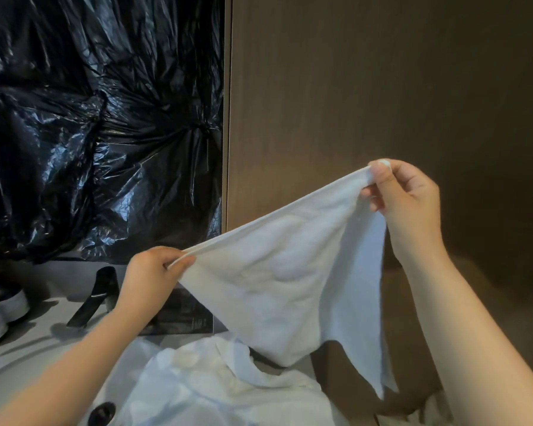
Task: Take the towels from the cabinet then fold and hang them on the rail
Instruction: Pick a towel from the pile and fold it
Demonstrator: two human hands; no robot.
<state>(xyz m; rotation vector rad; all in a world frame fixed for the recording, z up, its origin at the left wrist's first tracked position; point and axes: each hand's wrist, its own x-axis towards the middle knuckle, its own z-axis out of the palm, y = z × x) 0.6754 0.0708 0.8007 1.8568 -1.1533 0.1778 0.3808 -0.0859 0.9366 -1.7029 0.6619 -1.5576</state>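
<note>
A white towel (290, 272) hangs stretched between both hands, its top edge slanting up to the right. My left hand (150, 278) pinches the lower left corner. My right hand (403, 204) pinches the upper right corner in front of a dark wooden panel (382, 87). The towel's body sags below in folds. More white cloth (203, 385) lies crumpled beneath it at the bottom of the view. No rail shows in this view.
Black plastic sheeting (99, 118) covers the wall at left. On the grey counter (28, 358) stand a black tap-like fixture (96, 296), a dark flat box (182, 315) and round black-and-white containers (3, 305). A black round knob (102, 412) sits at the bottom.
</note>
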